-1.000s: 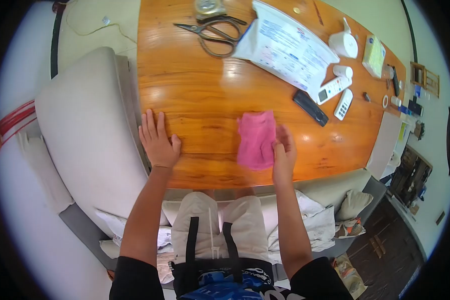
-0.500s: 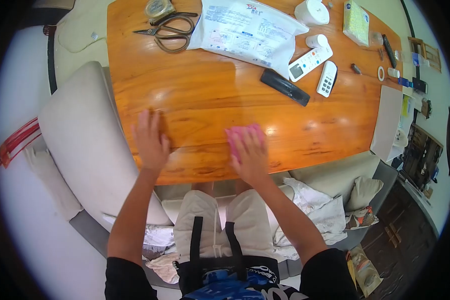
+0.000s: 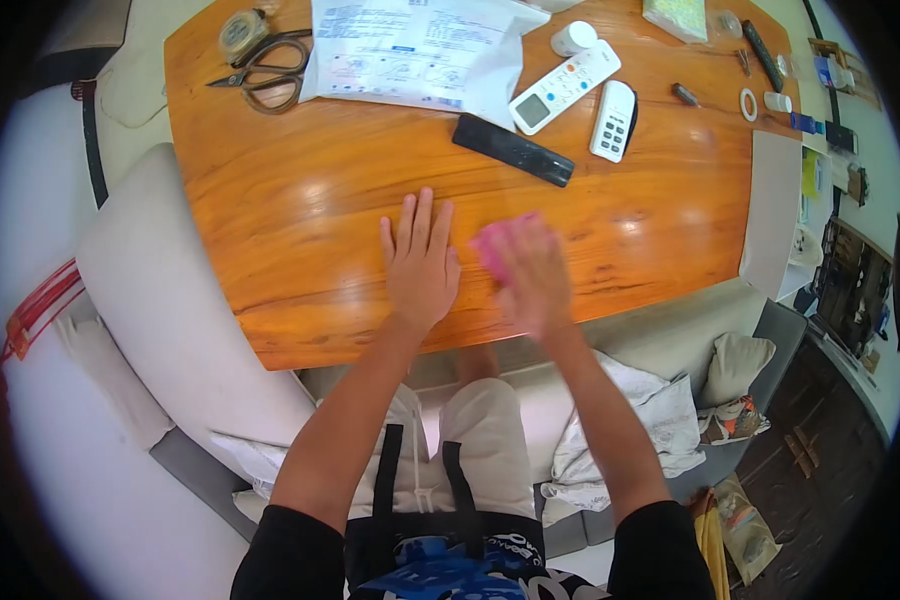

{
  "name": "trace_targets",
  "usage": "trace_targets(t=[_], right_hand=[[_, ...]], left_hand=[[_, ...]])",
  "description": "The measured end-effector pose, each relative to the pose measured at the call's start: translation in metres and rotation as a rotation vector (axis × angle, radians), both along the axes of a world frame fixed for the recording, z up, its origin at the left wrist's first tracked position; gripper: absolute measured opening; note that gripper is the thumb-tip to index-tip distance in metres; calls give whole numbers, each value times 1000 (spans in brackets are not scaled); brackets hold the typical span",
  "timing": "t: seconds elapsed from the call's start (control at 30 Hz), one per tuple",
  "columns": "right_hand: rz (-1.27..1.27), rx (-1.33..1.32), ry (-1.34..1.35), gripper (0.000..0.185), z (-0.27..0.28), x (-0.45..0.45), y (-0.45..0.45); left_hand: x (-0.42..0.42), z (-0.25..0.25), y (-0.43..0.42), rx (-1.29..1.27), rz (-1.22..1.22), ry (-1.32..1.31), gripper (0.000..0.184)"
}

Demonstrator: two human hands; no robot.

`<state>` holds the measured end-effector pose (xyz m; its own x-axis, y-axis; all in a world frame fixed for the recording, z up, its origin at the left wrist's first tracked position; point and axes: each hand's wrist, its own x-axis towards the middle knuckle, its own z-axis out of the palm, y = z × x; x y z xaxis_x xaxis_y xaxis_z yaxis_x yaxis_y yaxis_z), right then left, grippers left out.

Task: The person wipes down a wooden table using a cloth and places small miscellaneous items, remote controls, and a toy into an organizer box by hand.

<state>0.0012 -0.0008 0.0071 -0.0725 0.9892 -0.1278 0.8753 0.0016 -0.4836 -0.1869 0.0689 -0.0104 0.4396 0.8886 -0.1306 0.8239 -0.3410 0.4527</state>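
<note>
My left hand (image 3: 420, 265) lies flat on the wooden table (image 3: 300, 240), fingers spread, with nothing in it. To its right, my right hand (image 3: 538, 275) presses a pink cloth (image 3: 493, 248) against the tabletop; the hand is smeared by motion and covers much of the cloth. Beyond both hands lies a long black case (image 3: 513, 150). Past that are a white remote control (image 3: 565, 87) and a smaller white remote (image 3: 613, 122) with dark buttons.
At the far side sit a large white printed package (image 3: 415, 55), scissors (image 3: 267, 72), a tape roll (image 3: 242, 36) and a white bottle (image 3: 574, 38). Small items and a white ring (image 3: 748, 104) lie at the right. A sofa (image 3: 170, 270) borders the table's left and near sides.
My left hand has moved right, closer to my right hand. My right hand has slid the pink cloth slightly right and away from me. The view has shifted, too.
</note>
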Motion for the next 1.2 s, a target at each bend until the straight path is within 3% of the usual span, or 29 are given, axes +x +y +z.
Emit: trace_targets(t=[0.07, 0.17, 0.23, 0.3, 0.4, 0.5, 0.77, 1.0, 1.2], right_hand=[[-253, 134, -85, 76, -12, 41, 13], [-498, 203, -111, 75, -11, 8, 28], [-354, 260, -28, 73, -15, -36, 20], [-270, 150, 34, 67, -4, -75, 15], [-147, 129, 156, 64, -1, -60, 45], [78, 132, 136, 63, 0, -30, 77], [147, 208, 47, 52, 2, 37, 24], [271, 269, 100, 53, -10, -31, 93], [317, 1, 91, 60, 6, -49, 2]], left_hand=[[4, -3, -4, 46, 4, 60, 63], [8, -5, -5, 63, -4, 96, 60], [4, -4, -3, 61, -5, 70, 59], [0, -1, 0, 57, 0, 2, 57], [-18, 7, 11, -58, 26, -208, 56], [-36, -5, 22, 108, 82, -46, 56], [-31, -11, 18, 188, 63, 118, 59], [-30, -8, 17, 162, 106, 79, 53], [-33, -3, 20, 102, 156, -72, 47]])
